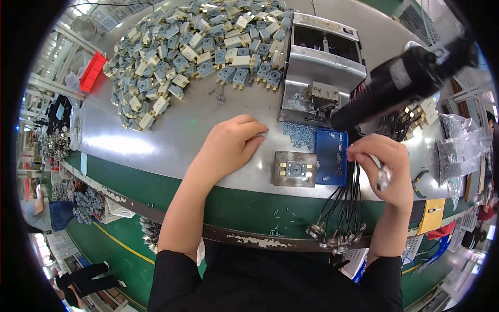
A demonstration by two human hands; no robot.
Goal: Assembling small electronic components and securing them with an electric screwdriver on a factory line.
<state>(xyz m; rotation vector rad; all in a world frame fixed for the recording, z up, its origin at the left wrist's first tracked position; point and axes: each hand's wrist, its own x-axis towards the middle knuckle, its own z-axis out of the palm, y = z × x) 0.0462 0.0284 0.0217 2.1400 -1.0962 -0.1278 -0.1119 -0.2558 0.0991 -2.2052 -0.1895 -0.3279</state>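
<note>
My left hand (pixel 232 148) is over the metal tabletop with its fingers curled and thumb close to the forefinger; anything between them is too small to make out. Just right of it is a heap of small screws (pixel 300 135). A metal block (pixel 280 179) holds a grey square switch-like part (pixel 296 169) with brass terminals. Beside the block, a blue tray (pixel 327 178) has a few small metal pieces in it. At the tray's right edge, my right hand (pixel 392 161) pinches thumb to forefinger, with a silver metal part (pixel 383 178) in its curled fingers.
A large pile of grey and cream parts (pixel 208 47) covers the far table. A metal machine (pixel 325 67) stands behind the tray, and a black powered screwdriver (pixel 395 83) leans over it. Black cables (pixel 343 192) hang over the front edge. Pliers (pixel 418 184) lie at right.
</note>
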